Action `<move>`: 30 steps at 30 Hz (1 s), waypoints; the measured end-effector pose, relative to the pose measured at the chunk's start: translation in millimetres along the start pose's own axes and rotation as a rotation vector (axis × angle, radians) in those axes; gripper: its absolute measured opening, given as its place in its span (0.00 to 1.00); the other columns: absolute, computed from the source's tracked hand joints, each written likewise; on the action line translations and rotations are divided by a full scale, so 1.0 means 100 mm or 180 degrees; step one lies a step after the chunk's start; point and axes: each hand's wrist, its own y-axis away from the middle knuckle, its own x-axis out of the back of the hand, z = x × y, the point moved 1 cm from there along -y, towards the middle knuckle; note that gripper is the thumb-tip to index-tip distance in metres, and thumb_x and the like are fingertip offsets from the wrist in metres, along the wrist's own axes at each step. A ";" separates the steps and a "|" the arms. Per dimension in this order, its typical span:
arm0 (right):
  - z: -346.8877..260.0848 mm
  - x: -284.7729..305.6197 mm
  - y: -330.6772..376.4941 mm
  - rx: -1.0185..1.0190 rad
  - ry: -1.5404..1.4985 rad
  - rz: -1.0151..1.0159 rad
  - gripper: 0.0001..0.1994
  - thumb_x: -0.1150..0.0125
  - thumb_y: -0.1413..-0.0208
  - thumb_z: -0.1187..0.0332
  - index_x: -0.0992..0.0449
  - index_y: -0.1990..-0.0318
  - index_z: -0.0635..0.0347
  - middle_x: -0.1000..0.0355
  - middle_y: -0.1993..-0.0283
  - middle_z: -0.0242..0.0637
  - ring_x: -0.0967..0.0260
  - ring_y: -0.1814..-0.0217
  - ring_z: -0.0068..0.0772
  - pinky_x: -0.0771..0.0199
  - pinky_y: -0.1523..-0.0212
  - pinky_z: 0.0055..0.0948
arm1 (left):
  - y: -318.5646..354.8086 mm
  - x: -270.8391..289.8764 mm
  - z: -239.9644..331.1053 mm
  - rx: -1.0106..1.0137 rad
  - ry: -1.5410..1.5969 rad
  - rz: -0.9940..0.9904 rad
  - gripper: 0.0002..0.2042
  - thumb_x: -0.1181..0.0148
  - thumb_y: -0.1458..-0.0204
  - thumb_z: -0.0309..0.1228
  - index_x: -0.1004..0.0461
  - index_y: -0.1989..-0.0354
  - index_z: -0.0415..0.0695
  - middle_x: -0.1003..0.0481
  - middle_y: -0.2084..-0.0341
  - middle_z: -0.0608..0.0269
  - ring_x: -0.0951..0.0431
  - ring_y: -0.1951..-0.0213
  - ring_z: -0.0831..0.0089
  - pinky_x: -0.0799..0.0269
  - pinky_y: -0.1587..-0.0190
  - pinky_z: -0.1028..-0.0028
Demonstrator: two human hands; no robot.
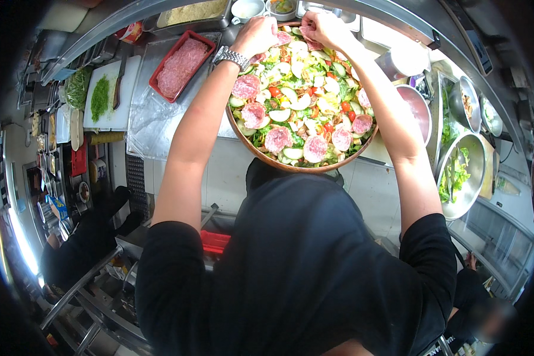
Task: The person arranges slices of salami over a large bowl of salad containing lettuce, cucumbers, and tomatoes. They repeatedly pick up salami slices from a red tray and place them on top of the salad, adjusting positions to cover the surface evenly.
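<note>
Red tray of sliced meat (181,64) upper left, white cutting board with chopped greens (104,95) beside it, steel bowl of lettuce (461,175) right

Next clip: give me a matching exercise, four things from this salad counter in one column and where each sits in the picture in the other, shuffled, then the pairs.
Things
1. large round wooden salad bowl
2. red rectangular tray of pink sliced meat
3. white cutting board with chopped green herbs
4. round steel bowl of green leaves

Places
A. far left of the counter
B. right edge, beside the right arm
C. centre, under both hands
D. just left of the left forearm

Pairs: 1-C, 2-D, 3-A, 4-B
</note>
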 end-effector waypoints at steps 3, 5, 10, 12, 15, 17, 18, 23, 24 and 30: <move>0.07 0.02 0.10 0.0087 -0.0435 -0.0152 0.12 0.36 0.37 0.59 0.25 0.59 0.58 0.21 0.68 0.40 0.21 0.66 0.38 0.23 0.61 0.39 | 0.04 -0.03 0.01 -0.0109 0.0019 0.0105 0.07 0.34 0.52 0.27 0.28 0.70 0.43 0.23 0.71 0.56 0.18 0.64 0.59 0.23 0.59 0.59; 0.04 -0.01 0.10 0.0273 -0.0326 0.0183 0.12 0.36 0.38 0.59 0.25 0.59 0.58 0.22 0.68 0.40 0.21 0.65 0.38 0.22 0.62 0.40 | 0.10 -0.08 0.00 -0.0516 0.0017 0.0413 0.09 0.34 0.53 0.27 0.31 0.70 0.44 0.26 0.66 0.55 0.20 0.58 0.57 0.24 0.55 0.58; 0.02 -0.21 0.10 0.0480 0.0607 0.0747 0.11 0.35 0.40 0.60 0.24 0.61 0.57 0.22 0.67 0.40 0.22 0.64 0.38 0.22 0.61 0.39 | 0.13 -0.12 -0.12 -0.0969 -0.0273 0.0330 0.05 0.34 0.52 0.29 0.23 0.68 0.46 0.29 0.61 0.56 0.25 0.54 0.58 0.28 0.49 0.61; 0.09 -0.23 0.11 0.0483 0.0586 0.0484 0.11 0.34 0.40 0.60 0.23 0.60 0.57 0.22 0.66 0.40 0.22 0.63 0.39 0.22 0.60 0.39 | 0.12 -0.11 -0.16 -0.1021 -0.0331 0.0254 0.05 0.34 0.51 0.30 0.19 0.66 0.48 0.28 0.60 0.55 0.25 0.51 0.56 0.29 0.45 0.60; 0.15 -0.24 0.11 0.0503 0.0582 0.0241 0.11 0.33 0.41 0.61 0.22 0.59 0.58 0.22 0.65 0.41 0.22 0.62 0.40 0.22 0.59 0.39 | 0.12 -0.10 -0.17 -0.0993 -0.0342 0.0132 0.07 0.35 0.50 0.32 0.17 0.64 0.48 0.28 0.60 0.55 0.25 0.50 0.57 0.30 0.43 0.61; 0.13 -0.22 0.10 0.0521 0.0610 0.0176 0.11 0.32 0.42 0.61 0.22 0.59 0.58 0.21 0.64 0.41 0.22 0.61 0.40 0.22 0.58 0.39 | 0.14 -0.10 -0.15 -0.0993 -0.0430 0.0159 0.07 0.35 0.49 0.34 0.17 0.64 0.46 0.28 0.61 0.55 0.26 0.49 0.58 0.30 0.43 0.60; 0.10 -0.22 0.10 0.0535 0.0623 0.0146 0.11 0.32 0.42 0.62 0.21 0.59 0.58 0.21 0.63 0.41 0.22 0.60 0.40 0.22 0.58 0.39 | 0.15 -0.11 -0.14 -0.0969 -0.0444 0.0180 0.07 0.36 0.49 0.34 0.17 0.64 0.46 0.28 0.61 0.55 0.26 0.50 0.58 0.30 0.43 0.60; -0.03 -0.07 0.13 0.0586 0.0641 -0.0065 0.11 0.31 0.43 0.63 0.20 0.58 0.58 0.21 0.61 0.42 0.21 0.58 0.42 0.21 0.56 0.39 | 0.17 -0.12 -0.12 -0.1099 -0.0503 0.0352 0.08 0.35 0.49 0.32 0.16 0.62 0.45 0.28 0.62 0.59 0.25 0.53 0.61 0.28 0.46 0.63; -0.05 -0.02 0.13 0.0605 0.0630 -0.0153 0.11 0.30 0.44 0.63 0.19 0.57 0.58 0.21 0.61 0.43 0.21 0.57 0.42 0.21 0.55 0.39 | 0.17 -0.11 -0.12 -0.1129 -0.0461 0.0358 0.08 0.34 0.49 0.32 0.17 0.62 0.45 0.29 0.62 0.59 0.25 0.53 0.61 0.28 0.47 0.63; -0.01 0.19 0.20 0.0561 0.0675 -0.0538 0.12 0.28 0.45 0.64 0.17 0.56 0.59 0.21 0.58 0.44 0.21 0.54 0.44 0.21 0.53 0.40 | 0.18 -0.08 -0.01 -0.0855 -0.0153 0.0389 0.09 0.34 0.47 0.35 0.16 0.60 0.49 0.26 0.59 0.56 0.25 0.48 0.59 0.30 0.40 0.63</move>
